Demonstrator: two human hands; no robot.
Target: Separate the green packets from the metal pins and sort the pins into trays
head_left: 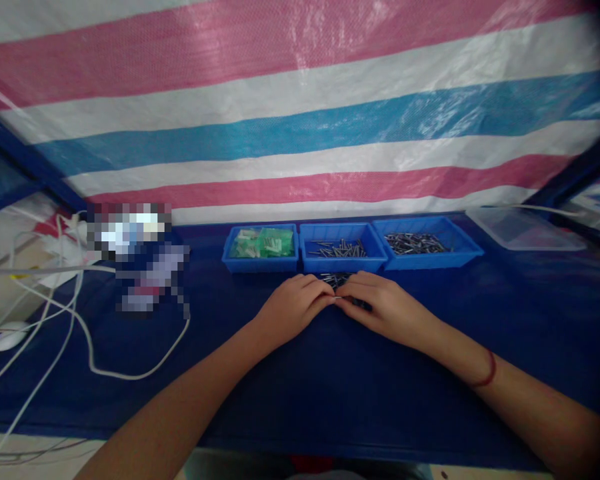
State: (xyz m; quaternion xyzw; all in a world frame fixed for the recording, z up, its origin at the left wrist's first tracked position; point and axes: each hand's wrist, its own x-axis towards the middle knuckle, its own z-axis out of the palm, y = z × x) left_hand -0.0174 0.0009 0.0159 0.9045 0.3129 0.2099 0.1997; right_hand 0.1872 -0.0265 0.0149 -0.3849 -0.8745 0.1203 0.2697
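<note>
Just before the middle blue bin (345, 265), the left hand (299, 301) and right hand (377, 301) are pinched on what looks like a slim pin (337, 297).

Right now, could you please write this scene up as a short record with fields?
Left hand: pinching a small pale piece
Right hand: pinching the same piece
Left bin: green packets
Middle bin: slender metal pieces
Right bin: similar metal pieces
Dark pile: on the table, near the middle bin, partly hidden by hands
Far left: white cables
Far right: translucent plastic tray or lid
</note>
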